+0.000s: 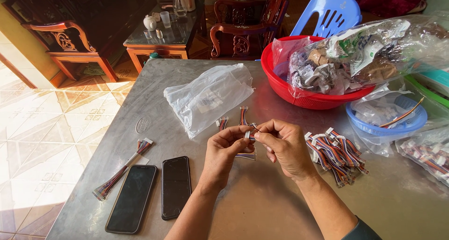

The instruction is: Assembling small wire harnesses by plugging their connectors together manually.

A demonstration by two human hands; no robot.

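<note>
Dull, scuffed sheet metal across the table (262, 207), faintly reflective in the sun. Glossy black glass on two phones (132, 198) at lower left. Thin, crinkled clear plastic film in the bag (208, 97) at centre and around the bundle of wrapped goods (360, 57) at upper right. Shiny moulded plastic in the red basin (276, 78), the small blue basket (411, 125) and the blue chair (329, 13). Plastic-insulated multicoloured ribbon cable with white plastic connectors (250, 136) pinched between bare left hand (224, 151) and right hand (283, 144). Polished dark carved wood in the furniture (70, 39) at upper left; glazed floor tiles (42, 132), bright with glare.
</note>
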